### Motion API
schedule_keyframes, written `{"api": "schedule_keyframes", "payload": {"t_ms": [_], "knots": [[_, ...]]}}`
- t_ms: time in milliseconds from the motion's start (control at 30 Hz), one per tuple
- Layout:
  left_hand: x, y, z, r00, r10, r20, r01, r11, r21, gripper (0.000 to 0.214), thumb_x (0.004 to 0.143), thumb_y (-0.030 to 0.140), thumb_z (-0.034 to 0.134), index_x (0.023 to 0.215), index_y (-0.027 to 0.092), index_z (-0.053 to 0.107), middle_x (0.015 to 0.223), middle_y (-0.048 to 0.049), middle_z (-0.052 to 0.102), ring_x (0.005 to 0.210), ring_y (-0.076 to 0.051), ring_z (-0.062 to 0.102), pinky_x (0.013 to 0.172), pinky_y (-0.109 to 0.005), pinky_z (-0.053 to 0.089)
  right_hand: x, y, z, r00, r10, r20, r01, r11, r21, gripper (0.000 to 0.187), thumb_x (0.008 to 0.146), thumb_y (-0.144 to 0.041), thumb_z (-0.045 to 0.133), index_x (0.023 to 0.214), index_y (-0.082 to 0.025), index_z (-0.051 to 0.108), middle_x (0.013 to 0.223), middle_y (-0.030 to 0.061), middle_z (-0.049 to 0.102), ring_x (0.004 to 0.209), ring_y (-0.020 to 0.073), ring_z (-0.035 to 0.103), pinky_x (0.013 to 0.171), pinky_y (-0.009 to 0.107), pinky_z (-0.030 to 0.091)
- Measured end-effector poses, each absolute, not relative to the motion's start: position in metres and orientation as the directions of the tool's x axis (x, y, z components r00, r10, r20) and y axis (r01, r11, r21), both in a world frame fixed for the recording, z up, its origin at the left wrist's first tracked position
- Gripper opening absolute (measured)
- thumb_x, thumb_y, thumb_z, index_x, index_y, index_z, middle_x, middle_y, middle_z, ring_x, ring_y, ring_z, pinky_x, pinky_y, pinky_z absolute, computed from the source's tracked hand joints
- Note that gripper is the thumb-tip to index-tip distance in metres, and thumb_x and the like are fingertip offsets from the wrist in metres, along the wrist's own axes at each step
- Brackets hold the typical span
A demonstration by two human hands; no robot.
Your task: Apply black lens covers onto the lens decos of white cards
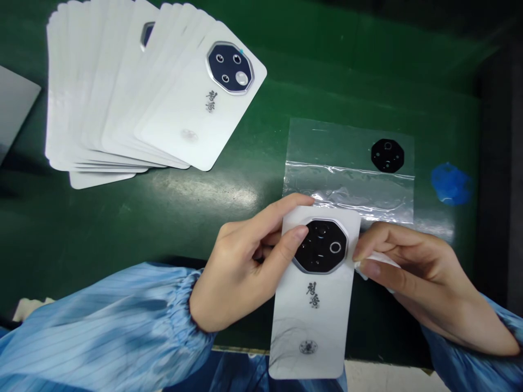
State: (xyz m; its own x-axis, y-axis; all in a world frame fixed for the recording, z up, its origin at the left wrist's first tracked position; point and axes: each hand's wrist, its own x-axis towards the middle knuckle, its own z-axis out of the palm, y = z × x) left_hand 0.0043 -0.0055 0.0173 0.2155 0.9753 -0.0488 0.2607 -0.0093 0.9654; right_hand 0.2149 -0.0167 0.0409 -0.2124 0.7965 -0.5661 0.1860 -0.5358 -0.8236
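Observation:
My left hand grips the upper left edge of a white phone back cover, its thumb lying over the left rim of the dark octagonal camera plate. Dark lettering and a small emblem mark the cover below that plate. In my right hand a crumpled white cloth or tissue is pinched between thumb and forefinger, close to the cover's right edge. Whether the cloth touches the cover I cannot tell.
Many white phone back covers lie fanned out at the upper left of the green table. A clear plastic bag with a black octagonal lens plate on it lies behind my hands. Farther right is a blue blob.

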Motion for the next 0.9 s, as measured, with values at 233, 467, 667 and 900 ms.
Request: {"api": "schedule_keyframes", "payload": {"t_ms": [233, 467, 667, 900], "knots": [[0.0021, -0.0065, 0.0165, 0.202, 0.974, -0.104, 0.268, 0.047, 0.962, 0.022, 0.091, 0.03, 0.056, 0.112, 0.028, 0.063, 0.055, 0.005, 0.042, 0.041, -0.006, 0.026, 0.034, -0.02, 0.029, 0.2198, -0.0146, 0.0394, -0.278, 0.759, -0.588, 0.157, -0.568, -0.808, 0.014, 0.082, -0.037, 0.07, 0.078, -0.025, 0.067, 0.073, 0.0009, 0.064, 0.075, 0.0181, 0.058, 0.069, 0.029, 0.045], [0.0035, -0.0052, 0.0177, 0.222, 0.965, -0.141, 0.203, 0.096, 0.974, 0.023, 0.091, 0.031, 0.056, 0.112, 0.028, 0.063, 0.052, 0.0044, 0.043, 0.04, -0.006, 0.026, 0.032, -0.021, 0.027, 0.22, -0.0154, 0.0388, -0.265, 0.761, -0.593, 0.16, -0.571, -0.805, 0.015, 0.081, -0.038, 0.071, 0.077, -0.024, 0.067, 0.071, 0.0014, 0.063, 0.072, 0.0188, 0.057, 0.066, 0.03, 0.045], [0.0004, -0.0047, 0.0127, 0.237, 0.965, -0.113, 0.207, 0.064, 0.976, 0.024, 0.09, 0.028, 0.058, 0.113, 0.028, 0.063, 0.053, 0.0044, 0.044, 0.041, -0.006, 0.026, 0.032, -0.02, 0.028, 0.2191, -0.0149, 0.0403, -0.246, 0.75, -0.613, 0.171, -0.589, -0.79, 0.019, 0.081, -0.04, 0.071, 0.076, -0.023, 0.067, 0.072, 0.0018, 0.063, 0.072, 0.0189, 0.057, 0.067, 0.031, 0.045], [-0.0007, -0.0053, 0.0127, 0.245, 0.965, -0.098, 0.215, 0.044, 0.976, 0.023, 0.089, 0.027, 0.058, 0.112, 0.029, 0.061, 0.057, 0.0033, 0.051, 0.042, -0.007, 0.03, 0.034, -0.02, 0.031, 0.2191, -0.0137, 0.0402, -0.259, 0.786, -0.561, 0.194, -0.526, -0.828, 0.016, 0.081, -0.039, 0.071, 0.077, -0.024, 0.068, 0.071, 0.0013, 0.064, 0.07, 0.0186, 0.057, 0.062, 0.029, 0.044]]}}
